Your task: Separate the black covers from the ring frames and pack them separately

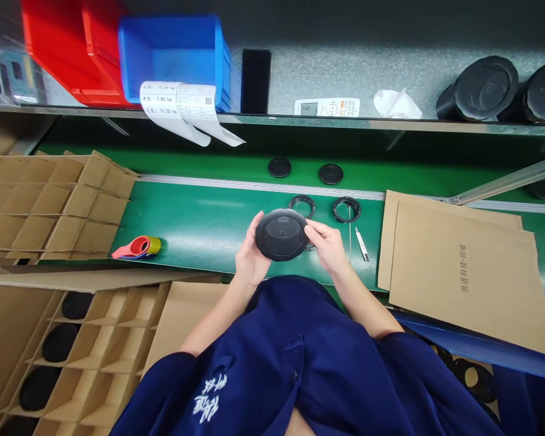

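Note:
Between both hands I hold a round black cap (282, 236), its embossed face turned up toward me. My left hand (251, 254) grips its left rim, and my right hand (326, 243) pinches the right rim between thumb and fingers. Just beyond, a black ring (302, 197) lies on the green bench (200, 224), with a second black ring (356, 211) to its right. Part of another dark piece shows under the cap, mostly hidden. A white utility knife (362, 245) rests right of my right hand. Two small black discs (279, 168) (330, 174) lie farther back.
Cardboard dividers (68, 203) stand at left, above a divided box (104, 351) holding several black lids. A tape roll (140, 247) sits on the bench. Cardboard sheets (463, 266) cover the right side. The shelf overhead carries a blue bin (175, 54), phone (255, 82) and remote (327, 107).

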`<state>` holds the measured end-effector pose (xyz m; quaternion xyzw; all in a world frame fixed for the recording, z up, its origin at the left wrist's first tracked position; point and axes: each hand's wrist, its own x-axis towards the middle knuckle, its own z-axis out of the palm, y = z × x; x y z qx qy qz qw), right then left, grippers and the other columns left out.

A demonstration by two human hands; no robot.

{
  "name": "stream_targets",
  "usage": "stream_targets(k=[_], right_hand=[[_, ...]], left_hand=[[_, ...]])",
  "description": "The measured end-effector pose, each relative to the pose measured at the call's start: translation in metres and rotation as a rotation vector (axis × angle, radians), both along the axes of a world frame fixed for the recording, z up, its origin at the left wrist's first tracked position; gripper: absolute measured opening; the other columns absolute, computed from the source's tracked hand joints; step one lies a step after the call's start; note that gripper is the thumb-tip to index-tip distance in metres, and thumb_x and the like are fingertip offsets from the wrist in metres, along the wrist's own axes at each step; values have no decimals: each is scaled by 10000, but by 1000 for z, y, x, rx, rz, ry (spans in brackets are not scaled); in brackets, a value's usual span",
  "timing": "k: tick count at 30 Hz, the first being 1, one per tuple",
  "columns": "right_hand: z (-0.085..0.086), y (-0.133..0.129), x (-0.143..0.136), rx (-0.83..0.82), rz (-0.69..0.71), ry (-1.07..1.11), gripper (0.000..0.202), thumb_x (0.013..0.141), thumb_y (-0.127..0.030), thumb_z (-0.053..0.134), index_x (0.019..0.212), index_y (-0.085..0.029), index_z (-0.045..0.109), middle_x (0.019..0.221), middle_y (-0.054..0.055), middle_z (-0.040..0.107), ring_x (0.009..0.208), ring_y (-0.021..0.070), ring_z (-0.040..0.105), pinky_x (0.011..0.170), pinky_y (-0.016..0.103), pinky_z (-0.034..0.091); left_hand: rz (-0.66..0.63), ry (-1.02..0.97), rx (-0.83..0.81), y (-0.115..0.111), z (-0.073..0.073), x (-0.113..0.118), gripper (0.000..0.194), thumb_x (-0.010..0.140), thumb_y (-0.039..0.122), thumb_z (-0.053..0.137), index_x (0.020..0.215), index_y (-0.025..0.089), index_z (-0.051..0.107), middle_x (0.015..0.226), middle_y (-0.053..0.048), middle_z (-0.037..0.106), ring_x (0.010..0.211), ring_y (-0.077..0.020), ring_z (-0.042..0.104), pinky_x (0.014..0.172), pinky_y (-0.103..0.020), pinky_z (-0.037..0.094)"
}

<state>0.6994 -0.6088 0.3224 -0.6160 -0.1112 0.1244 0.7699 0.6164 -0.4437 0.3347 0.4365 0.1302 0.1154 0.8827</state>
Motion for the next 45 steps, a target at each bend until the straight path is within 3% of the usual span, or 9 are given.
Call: stream_targets(k=[4, 8, 12, 16, 20, 25, 30, 45], right_hand=[[-4, 6, 1, -226, 85, -219, 421, 934, -560, 632, 1183, -252, 775, 1088, 67, 751, 1009, 259, 692, 930, 416, 581], [-6, 9, 7, -576, -14, -669, 368, 1002, -485, 556, 1247, -287, 746, 1263, 107, 611, 1217, 292, 528, 1091, 483, 456], [-9, 16, 15, -673, 87, -836, 346, 1041, -447, 479, 1171, -335, 779, 1351, 87, 521, 1292, 307, 397, 1161, 538, 346], [-15, 26, 27, -686, 187, -798, 468, 1062, -511, 387, 1174, -291, 784, 1391, 101, 497, 1325, 314, 346, 1181, 540, 304], [-13, 33, 41, -563, 251, -670, 643, 1064, -603, 267, 1085, -256, 808, 1337, 102, 543, 1312, 281, 409, 1180, 497, 318], [-9, 32, 57, -403, 138, -470, 649, 1045, -660, 276, 1098, -272, 794, 1256, 91, 585, 1282, 260, 498, 1161, 471, 352], [-17, 25, 64, -431, 66, -375, 656, 1014, -717, 304, 1068, -288, 797, 1231, 82, 606, 1270, 270, 524, 1145, 483, 381], [-28, 20, 70, -413, 60, -312, 667, 1019, -711, 298, 1057, -267, 795, 1231, 86, 619, 1261, 254, 555, 1152, 464, 417]], left_hand=[[-76, 88, -78, 2, 4, 6, 630, 940, 694, 479, 1383, 255, 567, 1342, -95, 639, 1262, -346, 596, 993, -496, 545], [-62, 152, -172, 5, -5, 10, 490, 977, 581, 487, 1295, 231, 619, 1335, -82, 651, 1301, -319, 574, 1029, -471, 536], [-59, 169, -193, 8, -12, 13, 479, 971, 583, 518, 1282, 236, 630, 1318, -72, 668, 1305, -311, 575, 1046, -459, 533], [-99, 187, -249, 12, -12, 17, 531, 969, 600, 540, 1372, 257, 583, 1293, -85, 680, 1243, -340, 620, 993, -526, 555], [-135, 189, -367, 17, -8, 27, 514, 1025, 563, 444, 1435, 267, 539, 1272, -99, 692, 1201, -345, 648, 979, -583, 545], [-168, 191, -461, 25, -4, 44, 549, 1044, 565, 362, 1366, 189, 600, 1180, -150, 725, 1115, -344, 693, 979, -591, 535], [-212, 210, -512, 29, -10, 60, 668, 1030, 612, 336, 1162, 60, 690, 1132, -203, 735, 1054, -365, 710, 941, -538, 565], [-235, 273, -509, 28, -20, 73, 712, 1025, 621, 339, 1218, 18, 666, 1121, -221, 735, 996, -352, 725, 934, -500, 571]])
